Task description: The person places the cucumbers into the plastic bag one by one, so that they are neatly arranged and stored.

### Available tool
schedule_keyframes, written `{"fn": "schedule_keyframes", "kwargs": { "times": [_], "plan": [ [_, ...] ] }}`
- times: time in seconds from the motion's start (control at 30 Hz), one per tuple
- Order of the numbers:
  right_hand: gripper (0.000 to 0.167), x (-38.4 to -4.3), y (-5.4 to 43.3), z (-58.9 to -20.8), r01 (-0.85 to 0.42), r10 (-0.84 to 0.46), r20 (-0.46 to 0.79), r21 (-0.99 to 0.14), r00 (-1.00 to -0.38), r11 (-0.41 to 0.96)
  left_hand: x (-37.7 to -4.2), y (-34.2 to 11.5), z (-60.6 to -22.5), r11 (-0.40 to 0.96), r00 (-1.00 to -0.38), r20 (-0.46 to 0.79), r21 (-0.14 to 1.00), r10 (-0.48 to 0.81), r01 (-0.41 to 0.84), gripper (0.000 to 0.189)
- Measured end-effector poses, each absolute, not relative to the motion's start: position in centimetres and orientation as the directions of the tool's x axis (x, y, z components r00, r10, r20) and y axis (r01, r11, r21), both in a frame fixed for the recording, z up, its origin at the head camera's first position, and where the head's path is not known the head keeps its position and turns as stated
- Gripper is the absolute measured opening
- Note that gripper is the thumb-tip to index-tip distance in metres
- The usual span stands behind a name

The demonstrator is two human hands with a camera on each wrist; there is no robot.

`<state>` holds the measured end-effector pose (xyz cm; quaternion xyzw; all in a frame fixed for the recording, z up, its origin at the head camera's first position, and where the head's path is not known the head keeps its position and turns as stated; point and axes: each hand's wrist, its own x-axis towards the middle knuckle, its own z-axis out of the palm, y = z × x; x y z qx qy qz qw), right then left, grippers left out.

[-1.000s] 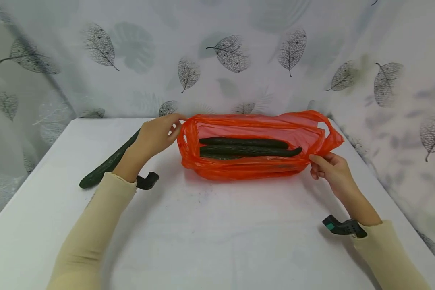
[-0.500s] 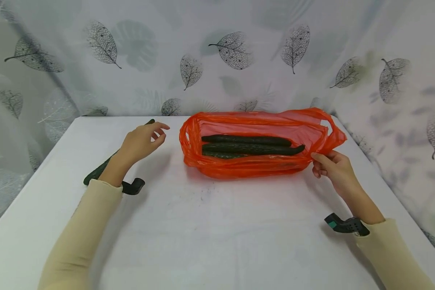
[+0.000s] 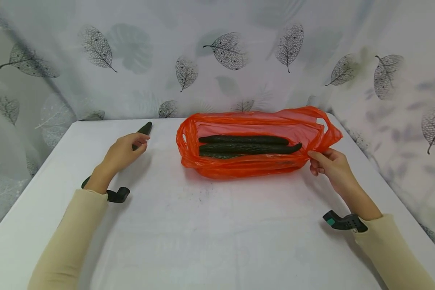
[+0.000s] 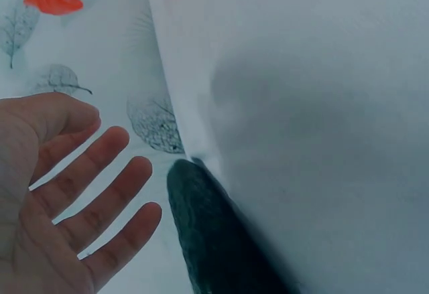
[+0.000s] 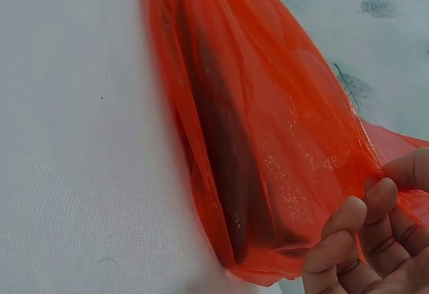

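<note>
A red plastic bag (image 3: 239, 171) lies on its side at the back of the table, its mouth spread wide, with several dark green cucumbers (image 3: 250, 149) side by side in it. My right hand (image 3: 330, 163) pinches the bag's near right edge between thumb and fingers; the right wrist view shows the thin film (image 5: 295, 126) stretched from that pinch. Over on the left, my left hand (image 3: 125, 151) hovers above a loose cucumber (image 3: 145, 129), hiding its middle. In the left wrist view the fingers (image 4: 107, 200) are spread and relaxed, beside the cucumber's tip (image 4: 201, 213), holding nothing.
The white table (image 3: 210, 241) stretches across the front and both sides. Behind it hangs a pale curtain (image 3: 141, 52) printed with leaves, and another stretch of it runs along the right edge. Each wrist wears a black band with a camera (image 3: 342, 222).
My left hand has let go of the bag's left handle and moved left and nearer, over the loose cucumber. The right hand keeps its pinch on the bag.
</note>
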<state>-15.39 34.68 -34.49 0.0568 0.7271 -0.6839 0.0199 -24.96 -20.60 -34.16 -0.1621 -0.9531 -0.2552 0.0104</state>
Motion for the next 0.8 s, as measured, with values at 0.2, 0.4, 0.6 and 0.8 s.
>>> {"fn": "schedule_keyframes", "kwargs": {
  "times": [0.2, 0.4, 0.6, 0.8],
  "plan": [
    [0.011, -15.4, 34.9, -34.6, 0.11, 0.044, -0.108, -0.993, -0.993, 0.04, -25.2, -21.7, -34.8, 0.776, -0.94, 0.122, 0.537, 0.319, 0.332, 0.034],
    [0.009, -15.5, 34.9, -34.8, 0.109, 0.042, -0.107, -0.993, -0.993, 0.05, -25.6, -22.5, -35.7, 0.794, -0.938, 0.155, 0.5, 0.31, 0.345, 0.034],
    [0.01, -15.5, 34.8, -34.8, 0.12, 0.044, -0.118, -0.991, -0.992, 0.054, -25.8, -23.5, -36.6, 0.786, -0.95, 0.135, 0.535, 0.282, 0.31, 0.04],
    [0.015, -15.4, 34.7, -34.7, 0.117, 0.042, -0.115, -0.991, -0.993, 0.071, -26.0, -24.5, -36.9, 0.802, -0.965, 0.01, 0.554, 0.263, 0.224, 0.056]
  ]
}}
